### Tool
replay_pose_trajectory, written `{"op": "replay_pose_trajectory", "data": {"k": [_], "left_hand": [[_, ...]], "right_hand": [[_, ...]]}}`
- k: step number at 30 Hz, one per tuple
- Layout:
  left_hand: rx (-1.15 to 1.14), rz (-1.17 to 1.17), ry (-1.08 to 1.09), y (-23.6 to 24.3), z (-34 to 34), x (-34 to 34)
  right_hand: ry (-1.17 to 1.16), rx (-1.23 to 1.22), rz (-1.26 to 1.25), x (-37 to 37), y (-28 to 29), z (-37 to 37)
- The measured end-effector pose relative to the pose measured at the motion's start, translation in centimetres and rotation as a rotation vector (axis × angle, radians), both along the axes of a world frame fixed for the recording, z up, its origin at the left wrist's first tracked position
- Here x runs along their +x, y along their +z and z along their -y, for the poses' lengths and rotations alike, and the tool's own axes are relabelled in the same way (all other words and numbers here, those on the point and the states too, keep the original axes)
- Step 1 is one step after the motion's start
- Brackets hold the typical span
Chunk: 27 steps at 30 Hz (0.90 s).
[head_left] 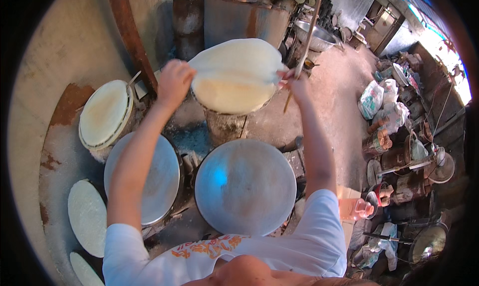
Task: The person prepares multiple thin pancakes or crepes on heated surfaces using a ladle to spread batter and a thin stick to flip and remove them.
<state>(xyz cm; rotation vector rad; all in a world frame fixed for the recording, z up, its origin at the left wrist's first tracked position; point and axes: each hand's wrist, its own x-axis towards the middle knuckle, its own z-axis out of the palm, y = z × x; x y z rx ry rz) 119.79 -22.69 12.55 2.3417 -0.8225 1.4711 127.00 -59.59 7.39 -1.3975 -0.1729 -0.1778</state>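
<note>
head view: your left hand [175, 85] is pinching the left edge of a thin pale sheet [237, 56], and your right hand [295, 84], blurred, is pinching its right edge. the sheet is covering part of a yellowish disc [232, 94], beyond a round grey plate [245, 191]. a long stick [313, 21] is crossing near that hand.

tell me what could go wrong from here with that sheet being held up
The thin pale sheet is held at its sides by the left hand and right hand, so it might tear or fold. The long stick at the right hand runs close to the sheet's edge and could snag it. The left forearm passes over a round metal plate in this view; if that is hot, which I cannot tell, contact might burn.
</note>
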Motion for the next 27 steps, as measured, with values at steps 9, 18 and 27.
{"op": "replay_pose_trajectory", "data": {"k": [9,18,27], "left_hand": [[0.078,-0.377,0.183,-19.8,0.8,7.7],[-0.165,-0.591,0.011,-12.7,4.7,-5.9],[-1.215,-1.681,-0.446,-11.1,11.0,-27.8]], "right_hand": [[-0.299,-0.541,-0.183,5.8,-17.5,-0.5],[-0.093,-0.211,-0.431,-8.9,-10.6,1.4],[-0.347,-0.7,0.159,-39.5,-8.3,-2.1]]}}
